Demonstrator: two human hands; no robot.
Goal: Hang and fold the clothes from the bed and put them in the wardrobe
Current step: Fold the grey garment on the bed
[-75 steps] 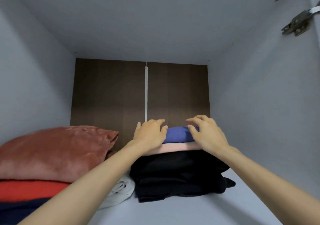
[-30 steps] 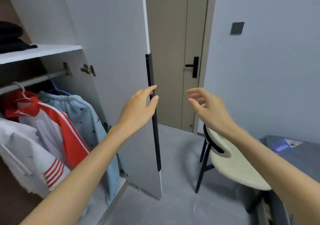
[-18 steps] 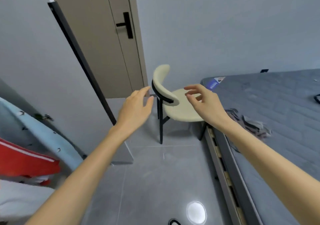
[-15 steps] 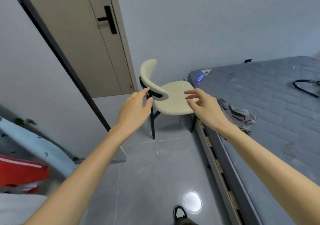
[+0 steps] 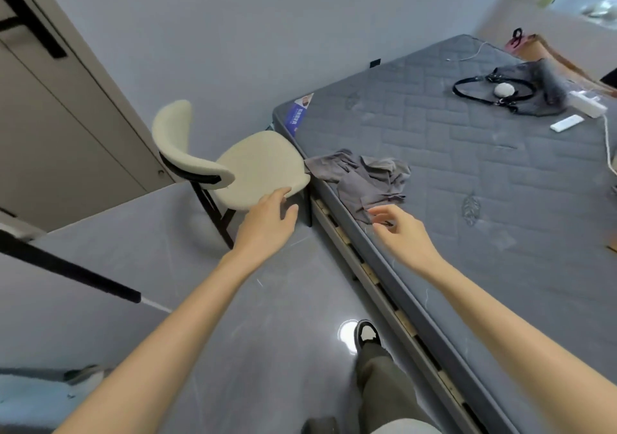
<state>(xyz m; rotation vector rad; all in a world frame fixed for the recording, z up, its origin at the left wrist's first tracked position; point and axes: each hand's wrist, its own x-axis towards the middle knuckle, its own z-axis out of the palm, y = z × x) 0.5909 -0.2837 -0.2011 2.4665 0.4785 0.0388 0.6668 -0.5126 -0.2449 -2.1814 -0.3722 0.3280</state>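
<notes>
Over the bed edge, right grip [image 5: 400,230]: is hovering with fingers apart and loosely bent, holding nothing, just short of the garment's near corner.
Left grip [image 5: 267,223]: is hanging open and empty above the floor [image 5: 233,300], in front of the chair seat; whether it is touching the seat I cannot tell.
Grey garment [image 5: 364,176]: is lying crumpled on the bed [image 5: 467,173] at its near edge; it is looking thin and limp.
Doing it well: pinching one corner or hem, then bringing the other grip to a second corner, I judge, so the cloth is lifting spread rather than bunched, ready for folding or hanging.
Chair [image 5: 257,163]: is standing tight against the bed, its seat just beside the garment; a trailing edge could be catching there.
Wardrobe door [image 5: 66,271]: its dark edge is jutting in at the left, across the way back.
Far side of bed: handbag [image 5: 521,89], power strip [image 5: 587,104] and remote [image 5: 567,123] are lying well apart from the garment, not interfering.
</notes>
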